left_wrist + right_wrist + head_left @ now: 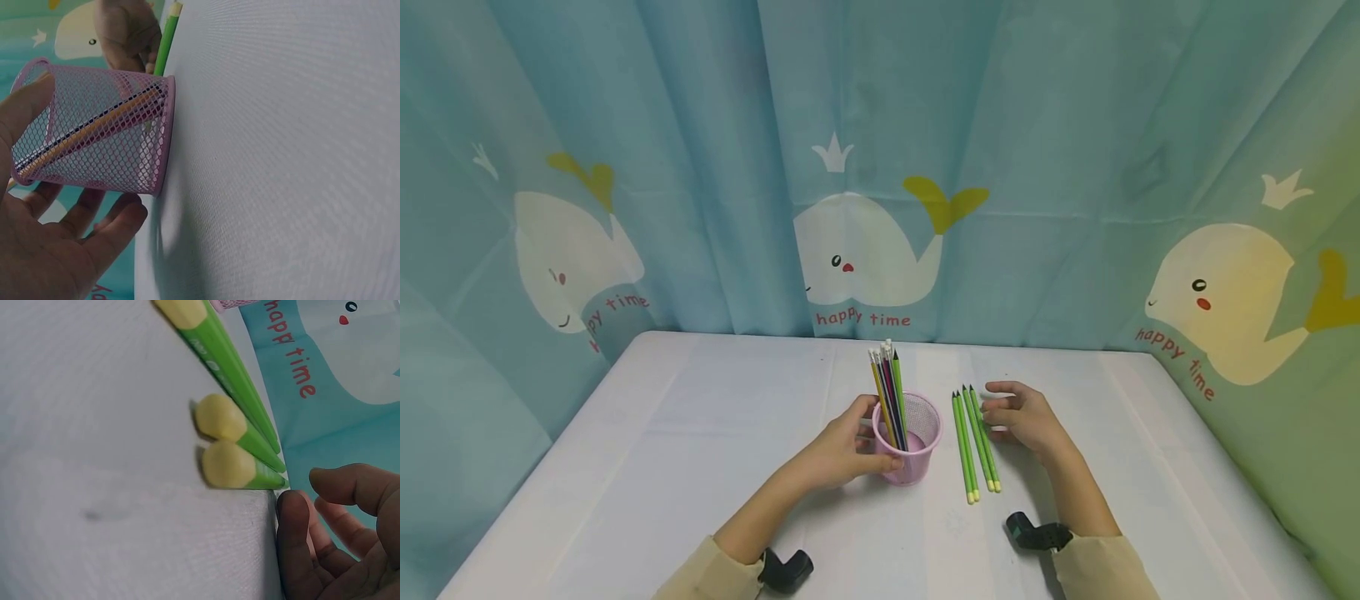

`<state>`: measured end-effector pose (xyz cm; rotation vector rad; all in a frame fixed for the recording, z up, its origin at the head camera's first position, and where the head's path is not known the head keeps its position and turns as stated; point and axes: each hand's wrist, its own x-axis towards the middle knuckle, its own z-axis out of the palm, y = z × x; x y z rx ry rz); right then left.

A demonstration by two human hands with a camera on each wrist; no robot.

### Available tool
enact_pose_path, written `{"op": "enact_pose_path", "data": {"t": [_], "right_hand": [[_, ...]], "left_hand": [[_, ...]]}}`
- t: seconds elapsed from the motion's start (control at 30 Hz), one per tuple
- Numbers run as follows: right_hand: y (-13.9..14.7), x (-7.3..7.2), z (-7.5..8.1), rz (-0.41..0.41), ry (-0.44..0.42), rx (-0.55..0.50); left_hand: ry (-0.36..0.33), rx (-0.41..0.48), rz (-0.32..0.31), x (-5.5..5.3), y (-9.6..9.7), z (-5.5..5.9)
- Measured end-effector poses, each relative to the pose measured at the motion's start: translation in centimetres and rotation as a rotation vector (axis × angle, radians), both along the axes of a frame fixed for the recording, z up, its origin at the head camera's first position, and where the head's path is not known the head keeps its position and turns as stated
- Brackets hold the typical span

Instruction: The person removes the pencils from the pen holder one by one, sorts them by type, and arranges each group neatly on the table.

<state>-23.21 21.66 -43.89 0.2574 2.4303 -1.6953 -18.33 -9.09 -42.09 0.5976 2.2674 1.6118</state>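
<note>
A left hand (838,450) grips a pink mesh pencil cup (910,472) holding assorted pencils (894,396). Four green pencils (979,440) lie just left of the right hand (1028,418), its fingers parted.

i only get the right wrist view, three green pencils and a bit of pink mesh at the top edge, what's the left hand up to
Observer: The left hand holds the pink mesh cup, thumb at its near rim.
Operator: ok is there anything in that cup
Observer: Yes, the head view shows a leaning bunch of pencils, one of them a green pencil with its dark tip up.
Operator: and are those three all the green ones on the table
Observer: No, four loose green pencils lie on the table, between the cup and the right hand.
</note>
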Motion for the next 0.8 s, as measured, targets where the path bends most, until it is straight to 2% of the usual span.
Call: {"op": "enact_pose_path", "data": {"t": [0.43, 0.53, 0.8], "right_hand": [[-0.3, 0.1, 0.6, 0.019, 0.027, 0.016], [-0.6, 0.3, 1.1, 0.041, 0.057, 0.027], [-1.7, 0.9, 2.3, 0.123, 0.123, -0.023]], "left_hand": [[0.003, 0.012, -0.006, -0.1, -0.1, 0.0], [0.004, 0.001, -0.002, 0.0, -0.1, 0.1], [0.011, 0.001, -0.003, 0.0, -0.2, 0.0]]}}
